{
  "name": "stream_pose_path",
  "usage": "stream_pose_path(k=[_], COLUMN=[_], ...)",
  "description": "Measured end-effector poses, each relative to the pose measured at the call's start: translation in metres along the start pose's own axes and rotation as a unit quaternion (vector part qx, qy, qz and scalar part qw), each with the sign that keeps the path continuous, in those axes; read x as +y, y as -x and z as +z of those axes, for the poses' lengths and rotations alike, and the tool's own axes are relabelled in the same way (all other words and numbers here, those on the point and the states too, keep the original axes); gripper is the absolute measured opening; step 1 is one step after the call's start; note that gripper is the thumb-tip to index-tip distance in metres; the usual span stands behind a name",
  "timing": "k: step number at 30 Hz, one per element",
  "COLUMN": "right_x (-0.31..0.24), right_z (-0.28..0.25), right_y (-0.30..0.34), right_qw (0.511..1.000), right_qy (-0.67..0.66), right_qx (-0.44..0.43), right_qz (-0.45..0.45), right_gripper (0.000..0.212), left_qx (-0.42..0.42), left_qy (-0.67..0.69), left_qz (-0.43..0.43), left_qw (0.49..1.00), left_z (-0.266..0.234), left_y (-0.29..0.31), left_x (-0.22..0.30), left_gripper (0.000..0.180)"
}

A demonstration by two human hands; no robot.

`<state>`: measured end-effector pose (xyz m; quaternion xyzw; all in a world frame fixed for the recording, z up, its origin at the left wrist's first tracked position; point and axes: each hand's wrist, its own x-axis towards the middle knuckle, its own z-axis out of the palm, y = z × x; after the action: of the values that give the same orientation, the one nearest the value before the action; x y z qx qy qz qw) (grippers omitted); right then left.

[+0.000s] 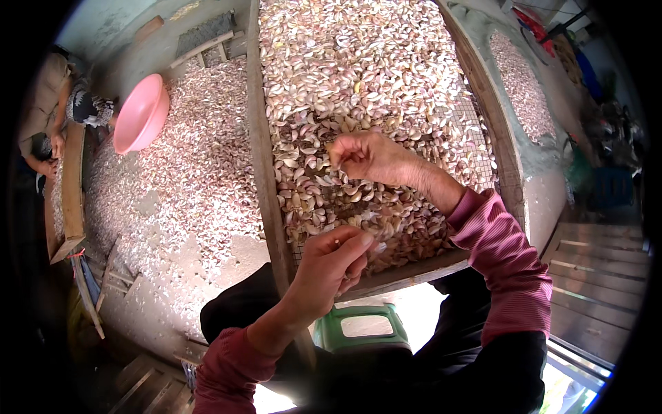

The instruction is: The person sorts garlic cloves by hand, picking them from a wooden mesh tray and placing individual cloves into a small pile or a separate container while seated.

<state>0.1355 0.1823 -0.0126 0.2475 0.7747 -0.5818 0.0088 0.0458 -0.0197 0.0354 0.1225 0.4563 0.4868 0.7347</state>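
Garlic cloves point(358, 62) lie thickly over a wooden-framed mesh tray point(500, 131) in front of me. Above the nearer part of it, my right hand point(376, 160) reaches in with thumb and fingers pinched together. Whatever it pinches, if anything, is too small to name. Closer to the tray's front edge, my left hand point(329, 265) is closed, its thumb pressed on the curled forefinger. What sits inside those fingers is hidden. Around both hands the cloves are darker and looser than at the far end, with some blur near my left thumb.
A pink basin point(143, 114) stands on the left among cloves spread across the floor point(207, 138). At far left another person's hands point(52, 155) work at a second wooden tray point(74, 193). A green stool point(362, 324) is below the tray's near edge; wooden slats point(596, 276) lie at right.
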Motion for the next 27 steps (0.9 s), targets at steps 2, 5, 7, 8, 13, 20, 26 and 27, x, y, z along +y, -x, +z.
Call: stream_pose_path(k=[2,5,7,8,13,20,26,27], right_x=[0.004,-0.006,-0.006,-0.009,-0.002,0.029,0.032,0.030], right_z=[0.004,0.019,0.023,0.017,-0.037,-0.076,-0.077,-0.078], right_y=[0.004,0.016,0.017,0.016,-0.040,-0.072,-0.072,-0.072], right_qw=[1.000,0.994,0.971,0.958,0.891,0.803,0.803,0.834], right_qy=[0.007,0.105,0.224,0.275,0.360,0.553,0.544,0.488], right_qx=[-0.004,-0.018,0.033,0.033,0.245,0.215,0.234,0.251], right_qz=[-0.021,0.035,-0.082,-0.072,-0.128,-0.056,-0.073,-0.058], right_gripper=[0.009,0.011,0.011,0.015,0.014,0.022,0.020,0.019], left_qx=[0.010,0.009,0.002,0.001,0.011,0.011,0.013,0.015], left_qy=[0.005,0.018,0.014,0.007,0.014,0.057,0.054,0.051], left_qz=[-0.002,0.000,0.005,0.009,0.010,0.020,0.024,0.025], left_qw=[1.000,1.000,1.000,1.000,1.000,0.998,0.998,0.998], left_z=[0.002,-0.001,-0.002,-0.002,0.000,-0.007,-0.008,-0.009], left_y=[-0.001,-0.001,0.000,0.001,0.003,-0.001,0.000,0.000], left_x=[0.003,0.001,0.001,0.001,0.004,0.004,0.002,0.002], left_gripper=[0.020,0.021,0.021,0.021,0.021,0.020,0.022,0.022])
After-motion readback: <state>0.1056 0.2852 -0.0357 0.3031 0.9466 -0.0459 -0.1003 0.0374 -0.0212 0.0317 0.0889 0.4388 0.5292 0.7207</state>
